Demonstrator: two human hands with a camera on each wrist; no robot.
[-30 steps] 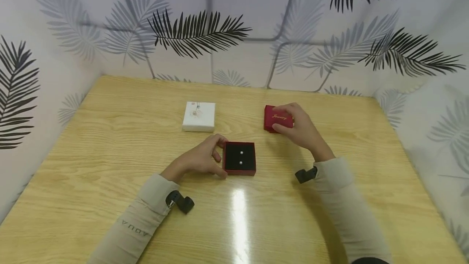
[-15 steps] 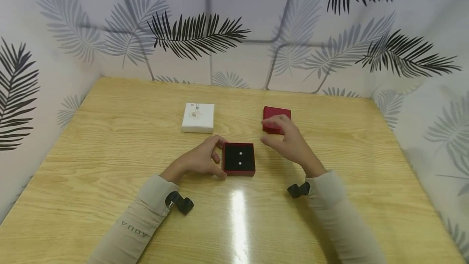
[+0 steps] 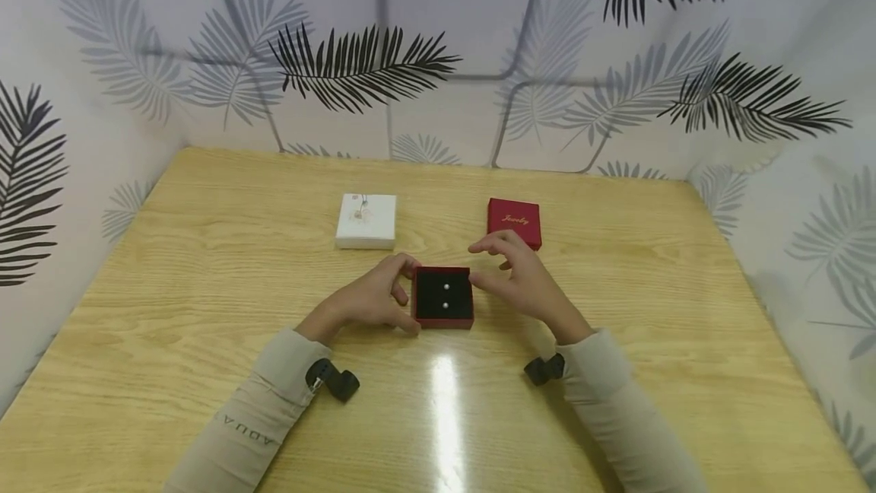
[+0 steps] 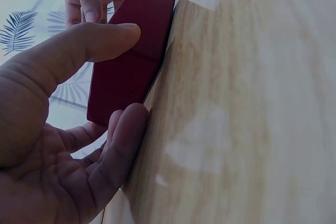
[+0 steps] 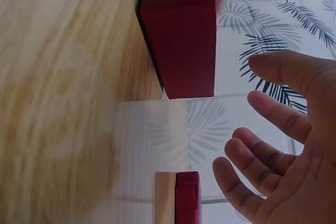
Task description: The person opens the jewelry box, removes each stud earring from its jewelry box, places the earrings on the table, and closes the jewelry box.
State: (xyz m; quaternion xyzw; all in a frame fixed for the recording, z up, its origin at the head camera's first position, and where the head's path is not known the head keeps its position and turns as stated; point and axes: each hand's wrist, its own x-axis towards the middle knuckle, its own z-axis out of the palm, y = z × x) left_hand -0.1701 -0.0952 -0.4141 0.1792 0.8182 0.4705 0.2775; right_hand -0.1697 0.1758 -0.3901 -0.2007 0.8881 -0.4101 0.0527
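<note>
An uncovered red jewelry box (image 3: 444, 322) stands on the table in the head view, its black insert bearing two pearl stud earrings (image 3: 446, 296). My left hand (image 3: 372, 294) grips the box at its left corners; the left wrist view has the thumb lying on the red side wall (image 4: 126, 72). At the box's right side, my right hand (image 3: 523, 280) hovers with parted fingers and nothing in them. In the right wrist view a gap separates these fingers (image 5: 278, 108) from the box. Behind the right hand lies a red lid (image 3: 515, 221) marked "Jewelry", its near edge partly hidden.
A white box (image 3: 366, 221) with a printed design and what looks like a fine pendant on top stands at the back left of the wooden table (image 3: 239, 234). A leaf-patterned cloth (image 3: 438, 97) rises behind the table edge.
My right hand has left the red lid and come toward the near left, up beside the jewelry box. The lid stays where it lay. My left hand keeps its place on the box.
</note>
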